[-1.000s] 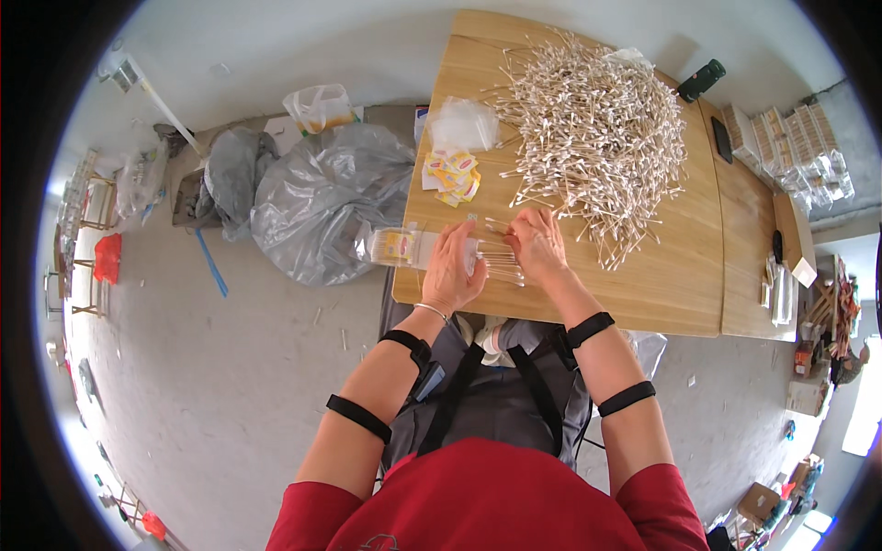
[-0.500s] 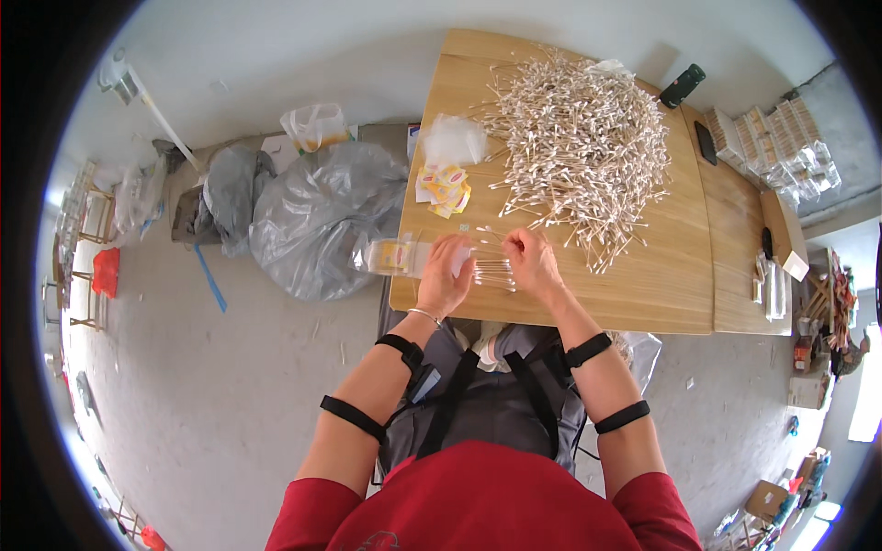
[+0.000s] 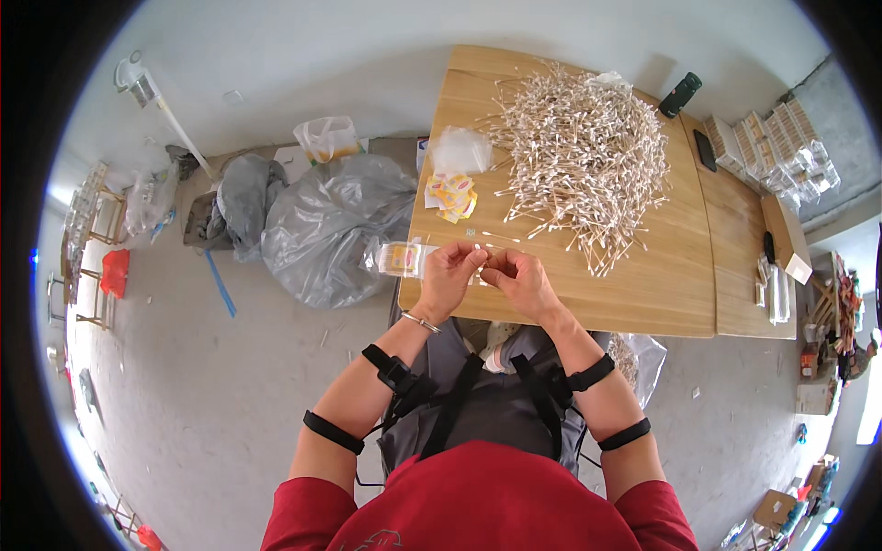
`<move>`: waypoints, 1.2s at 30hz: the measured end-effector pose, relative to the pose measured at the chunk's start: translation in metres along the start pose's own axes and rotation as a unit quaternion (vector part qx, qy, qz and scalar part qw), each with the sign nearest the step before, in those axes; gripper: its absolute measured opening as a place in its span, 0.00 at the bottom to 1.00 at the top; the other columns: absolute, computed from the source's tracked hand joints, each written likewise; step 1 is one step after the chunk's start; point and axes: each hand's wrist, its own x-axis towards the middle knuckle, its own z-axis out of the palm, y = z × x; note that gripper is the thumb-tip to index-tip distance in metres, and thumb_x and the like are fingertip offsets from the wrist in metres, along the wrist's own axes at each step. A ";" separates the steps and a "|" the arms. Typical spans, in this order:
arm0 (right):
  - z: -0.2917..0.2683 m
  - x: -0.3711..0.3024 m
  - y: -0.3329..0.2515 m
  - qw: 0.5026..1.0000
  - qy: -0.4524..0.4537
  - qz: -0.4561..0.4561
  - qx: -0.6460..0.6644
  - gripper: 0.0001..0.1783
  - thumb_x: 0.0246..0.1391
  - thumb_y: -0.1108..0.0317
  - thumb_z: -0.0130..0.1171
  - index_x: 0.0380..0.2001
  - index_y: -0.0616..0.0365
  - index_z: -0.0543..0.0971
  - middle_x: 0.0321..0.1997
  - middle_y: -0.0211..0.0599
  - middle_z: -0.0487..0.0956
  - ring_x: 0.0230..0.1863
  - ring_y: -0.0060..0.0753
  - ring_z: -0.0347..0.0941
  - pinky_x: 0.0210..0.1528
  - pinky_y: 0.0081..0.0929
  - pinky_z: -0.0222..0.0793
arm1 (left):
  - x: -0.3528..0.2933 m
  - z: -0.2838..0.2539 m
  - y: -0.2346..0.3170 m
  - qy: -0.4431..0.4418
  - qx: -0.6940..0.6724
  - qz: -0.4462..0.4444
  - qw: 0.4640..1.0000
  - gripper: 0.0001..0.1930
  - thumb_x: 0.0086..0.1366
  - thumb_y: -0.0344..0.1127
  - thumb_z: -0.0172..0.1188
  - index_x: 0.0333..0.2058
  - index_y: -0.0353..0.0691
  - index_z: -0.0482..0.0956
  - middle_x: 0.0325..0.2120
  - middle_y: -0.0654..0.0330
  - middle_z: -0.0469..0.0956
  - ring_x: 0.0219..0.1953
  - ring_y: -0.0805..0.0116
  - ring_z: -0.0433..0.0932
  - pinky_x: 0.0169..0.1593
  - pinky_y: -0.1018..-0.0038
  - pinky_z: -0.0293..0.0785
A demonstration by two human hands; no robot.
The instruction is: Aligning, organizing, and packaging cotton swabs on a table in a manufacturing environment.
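Observation:
Over the table's near edge, my two hands have come together, fingertips almost touching. My left hand (image 3: 446, 281) is closed, with white cotton tips showing at its fingertips. My right hand (image 3: 522, 283) pinches with thumb and forefinger at the same small group of cotton swabs (image 3: 481, 275), mostly hidden by the fingers. Left of my left hand, a clear plastic packet (image 3: 400, 260) with a yellow label lies at the table's edge. Beyond the hands a few loose swabs (image 3: 501, 237) lie on the wood, before a large heap of cotton swabs (image 3: 588, 161).
Clear plastic bags (image 3: 461, 150) and yellow-and-white label cards (image 3: 451, 196) lie left of the heap on the wooden table (image 3: 643, 298). A dark bottle (image 3: 681, 95), a phone (image 3: 705, 150) and stacked packs (image 3: 772, 142) are at right. A large grey plastic bag (image 3: 335, 230) stands on the floor.
My hands have drawn closer together and turned inward. The row of swabs that lay spread between them is now mostly covered by my fingers. The view has shifted slightly.

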 end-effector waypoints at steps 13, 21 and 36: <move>-0.013 -0.028 0.046 0.985 -0.127 0.112 0.042 0.10 0.55 0.67 0.59 0.33 0.64 0.81 0.26 0.32 0.81 0.29 0.20 0.75 0.35 0.20 0.71 | -0.079 -0.167 -0.005 0.195 0.216 -0.130 0.948 0.08 0.61 0.31 0.55 0.24 0.36 0.75 0.18 0.64 0.75 0.23 0.78 0.71 0.28 0.79 0.64; -0.036 -0.004 0.056 0.978 0.106 0.040 -0.177 0.08 0.48 0.65 0.63 0.28 0.59 0.82 0.22 0.36 0.80 0.24 0.29 0.75 0.29 0.27 0.70 | -0.204 -0.345 -0.082 0.411 0.554 0.020 0.724 0.22 0.50 0.33 0.64 0.45 0.35 0.76 0.26 0.53 0.81 0.37 0.58 0.81 0.37 0.66 0.73; -0.025 0.018 0.072 0.894 0.170 -0.132 -0.392 0.28 0.36 0.67 0.69 0.47 0.50 0.76 0.50 0.34 0.70 0.53 0.45 0.63 0.55 0.42 0.61 | -0.103 -0.186 0.006 0.248 0.355 -0.103 0.895 0.13 0.61 0.24 0.54 0.45 0.33 0.76 0.39 0.49 0.80 0.34 0.63 0.82 0.37 0.71 0.79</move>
